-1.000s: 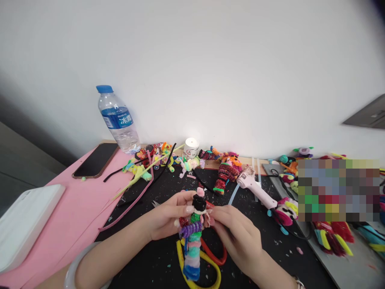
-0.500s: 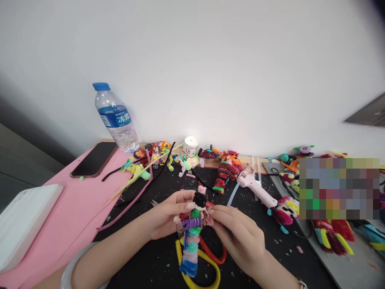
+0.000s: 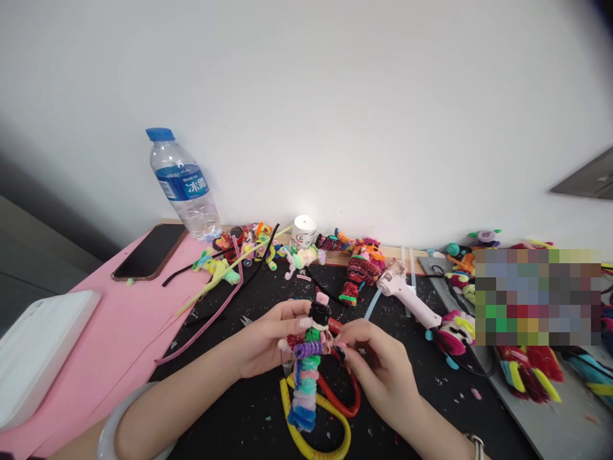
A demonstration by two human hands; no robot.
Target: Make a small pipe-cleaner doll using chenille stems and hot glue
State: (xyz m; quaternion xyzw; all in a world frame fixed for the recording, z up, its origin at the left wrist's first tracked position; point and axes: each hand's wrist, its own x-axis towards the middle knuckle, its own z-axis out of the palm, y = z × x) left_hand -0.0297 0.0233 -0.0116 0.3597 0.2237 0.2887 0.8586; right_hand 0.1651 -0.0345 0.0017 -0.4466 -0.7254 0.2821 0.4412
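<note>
Blue-bottomed, pastel-banded fuzzy figure (image 3: 309, 365)

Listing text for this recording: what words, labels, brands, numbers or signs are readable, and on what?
"冰露", in large characters: bottle label; its smaller print is too small to read.
Cup: printed marks, too small and blurred to read.
No other text is legible.

You have a blue-capped bottle (image 3: 184, 185) at eleven o'clock, a dark-screened phone (image 3: 149, 252) toward ten-thirty, and a white case (image 3: 48, 358) between nine and ten. A printed white tub (image 3: 303, 231) sits at your twelve; a grey wall plate (image 3: 591, 176) shows at two.
</note>
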